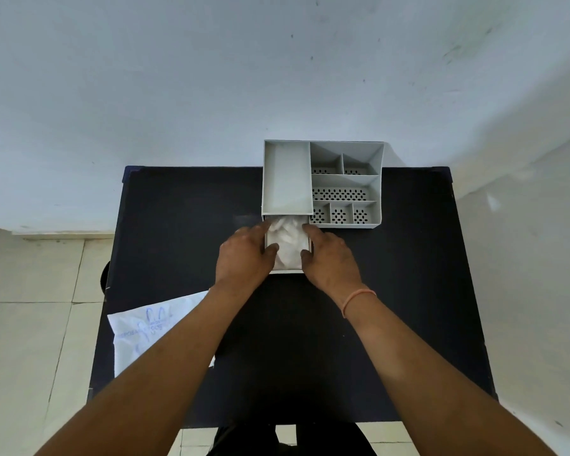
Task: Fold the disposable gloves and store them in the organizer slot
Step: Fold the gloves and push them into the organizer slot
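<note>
A grey organizer [346,181] with several compartments stands at the far edge of the dark table. Its drawer [285,270] is pulled out toward me from under the long left compartment. Crumpled clear disposable gloves [288,240] lie inside the drawer. My left hand [244,255] rests on the drawer's left side, thumb and forefinger touching the gloves. Across from it, my right hand [331,255] holds the right side, with its fingertips at the gloves' edge.
A white printed glove packet [145,330] lies at the table's near left, partly under my left forearm. The dark table [185,225] stands against a pale wall. Tiled floor shows on the left.
</note>
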The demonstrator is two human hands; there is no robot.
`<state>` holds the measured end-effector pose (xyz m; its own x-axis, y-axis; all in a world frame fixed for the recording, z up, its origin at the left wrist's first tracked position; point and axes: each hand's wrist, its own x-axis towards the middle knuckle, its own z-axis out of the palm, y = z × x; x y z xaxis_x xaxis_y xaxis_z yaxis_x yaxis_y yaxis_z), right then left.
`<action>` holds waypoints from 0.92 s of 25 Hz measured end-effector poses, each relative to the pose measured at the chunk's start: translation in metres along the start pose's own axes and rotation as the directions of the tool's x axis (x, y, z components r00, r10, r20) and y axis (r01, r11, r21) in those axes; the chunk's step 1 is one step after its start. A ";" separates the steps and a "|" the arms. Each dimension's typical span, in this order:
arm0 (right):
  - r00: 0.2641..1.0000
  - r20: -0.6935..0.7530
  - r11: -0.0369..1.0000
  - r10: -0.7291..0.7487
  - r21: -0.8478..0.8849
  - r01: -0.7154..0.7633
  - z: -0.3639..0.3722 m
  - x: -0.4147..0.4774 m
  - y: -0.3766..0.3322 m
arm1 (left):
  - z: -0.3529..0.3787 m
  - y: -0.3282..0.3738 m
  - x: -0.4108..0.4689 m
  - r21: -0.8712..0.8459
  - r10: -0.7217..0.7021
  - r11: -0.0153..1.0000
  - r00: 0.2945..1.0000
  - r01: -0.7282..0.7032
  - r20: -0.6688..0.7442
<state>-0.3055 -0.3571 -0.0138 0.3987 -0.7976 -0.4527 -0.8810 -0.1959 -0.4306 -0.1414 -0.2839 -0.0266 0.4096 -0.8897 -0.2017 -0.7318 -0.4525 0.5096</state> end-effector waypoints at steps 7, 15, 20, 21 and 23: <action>1.000 -0.014 1.000 0.006 -0.007 -0.006 0.001 0.016 -0.005 | 0.004 -0.002 0.008 -0.215 -0.107 0.972 0.994 0.099 -0.028; 0.988 -0.067 0.978 -0.138 -0.167 0.125 -0.011 0.020 -0.014 | -0.002 0.004 0.015 -0.173 -0.032 0.985 0.994 0.013 -0.107; 0.996 -0.002 0.986 -0.084 -0.142 0.083 -0.009 0.025 -0.022 | -0.005 0.011 0.014 -0.159 -0.052 0.987 0.991 0.032 -0.120; 0.998 -0.001 0.995 -0.058 -0.084 0.058 -0.011 0.024 -0.021 | -0.006 0.011 0.014 -0.178 -0.055 0.983 0.991 0.032 -0.123; 0.999 0.036 1.000 -0.029 -0.002 0.029 -0.013 0.017 -0.019 | -0.008 0.008 0.010 -0.171 -0.052 0.985 0.995 0.036 -0.088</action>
<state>-0.2852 -0.3742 -0.0035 0.4331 -0.7704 -0.4679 -0.8694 -0.2200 -0.4425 -0.1383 -0.2955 -0.0177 0.4937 -0.8560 -0.1534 -0.6123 -0.4674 0.6376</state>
